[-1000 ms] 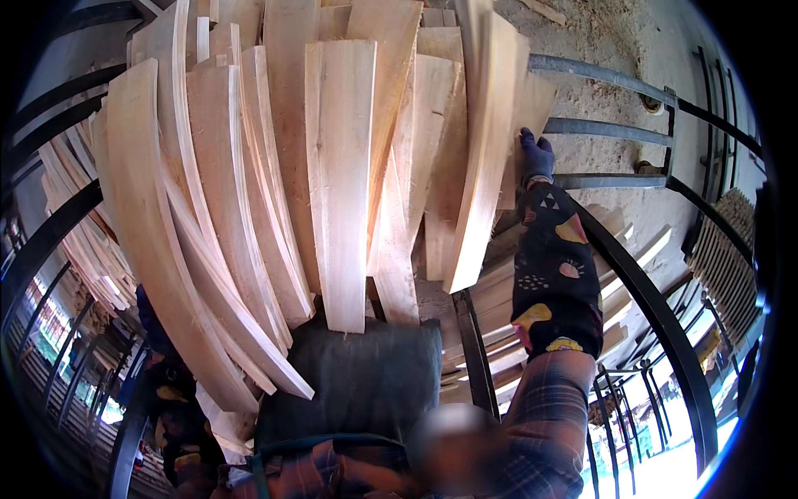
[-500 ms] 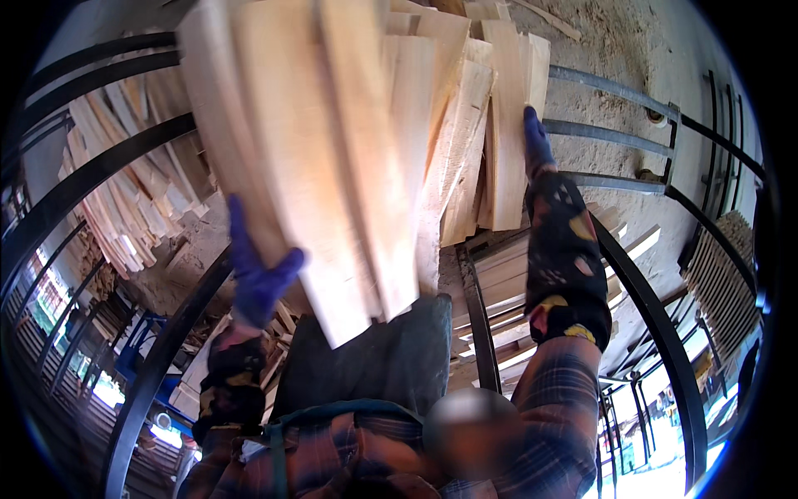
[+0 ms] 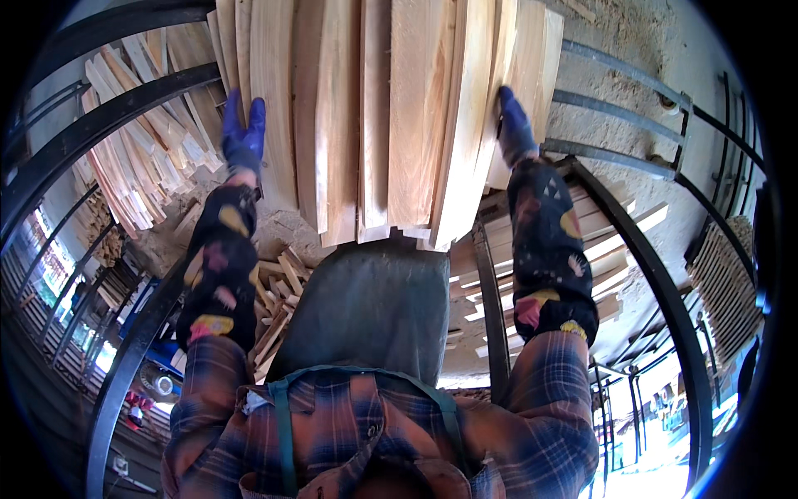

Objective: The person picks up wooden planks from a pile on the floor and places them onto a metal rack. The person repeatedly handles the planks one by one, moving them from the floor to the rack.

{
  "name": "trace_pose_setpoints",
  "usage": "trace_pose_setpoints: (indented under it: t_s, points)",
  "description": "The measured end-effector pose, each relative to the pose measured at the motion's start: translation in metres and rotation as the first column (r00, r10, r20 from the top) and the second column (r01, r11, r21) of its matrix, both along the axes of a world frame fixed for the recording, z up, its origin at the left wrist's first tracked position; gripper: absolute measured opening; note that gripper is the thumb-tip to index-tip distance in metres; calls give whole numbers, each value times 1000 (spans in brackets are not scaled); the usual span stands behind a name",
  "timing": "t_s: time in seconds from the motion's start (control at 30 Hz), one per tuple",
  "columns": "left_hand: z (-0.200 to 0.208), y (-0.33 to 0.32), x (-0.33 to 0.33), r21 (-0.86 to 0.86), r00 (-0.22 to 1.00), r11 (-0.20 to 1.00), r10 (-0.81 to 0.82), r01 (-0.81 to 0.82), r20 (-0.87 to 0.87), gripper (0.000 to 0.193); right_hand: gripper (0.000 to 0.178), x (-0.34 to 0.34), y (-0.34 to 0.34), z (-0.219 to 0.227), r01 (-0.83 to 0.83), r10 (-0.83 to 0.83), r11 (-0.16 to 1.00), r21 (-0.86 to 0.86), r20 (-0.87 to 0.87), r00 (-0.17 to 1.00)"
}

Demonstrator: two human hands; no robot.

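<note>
A bundle of pale wooden boards (image 3: pixel 411 125) lies side by side in front of me, their near ends roughly in line. My left hand (image 3: pixel 243 133), in a purple glove, is open against the left side of the bundle, two digits spread in a V. On the opposite side my right hand (image 3: pixel 515 129), gloved alike, lies with straight fingers along the edge of the boards near the right. Neither hand is wrapped round a board. The far ends of the boards run out of the picture.
Dark metal rails (image 3: pixel 116 104) of a frame curve past on the left, and grey bars (image 3: pixel 619 121) stretch to the right. A dark apron (image 3: pixel 357 308) hangs before me. Wood offcuts (image 3: pixel 278 303) lie below left, with more boards (image 3: pixel 137 141) stacked farther left and slats (image 3: pixel 723 283) at far right.
The boards at the left, slanted and blurred before, now lie straight beside the others, farther from me. My left hand has moved forward; my right hand has shifted slightly left.
</note>
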State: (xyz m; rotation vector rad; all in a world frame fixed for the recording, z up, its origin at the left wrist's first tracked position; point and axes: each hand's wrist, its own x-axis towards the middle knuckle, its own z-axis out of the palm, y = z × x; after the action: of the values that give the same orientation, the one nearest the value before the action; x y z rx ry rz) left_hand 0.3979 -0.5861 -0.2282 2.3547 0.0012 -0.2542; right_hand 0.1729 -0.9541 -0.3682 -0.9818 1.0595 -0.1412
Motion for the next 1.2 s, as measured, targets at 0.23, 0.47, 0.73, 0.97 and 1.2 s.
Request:
trace_pose_setpoints:
  t_s: [0.23,0.47,0.73,0.97,1.2]
  points:
    - [10,-48,-54,-24,999,999,37,-36,19,84,48,23,-21,-1,71,-66,992,108,-50,997]
    - [40,-74,-72,105,994,990,-98,94,37,100,38,18,-20,-4,69,-68,994,-81,15,998]
    - [44,-87,-89,-79,952,963,-266,257,-150,98,46,-100,77,49,-284,-50,854,-436,-611,790]
    - [20,-25,-88,-247,824,835,-538,492,-175,93,54,-221,251,-18,623,-661,743,-245,-416,624]
    - [20,-81,-133,-278,888,898,-406,342,-217,109,62,-186,264,8,854,-888,227,467,-260,378]
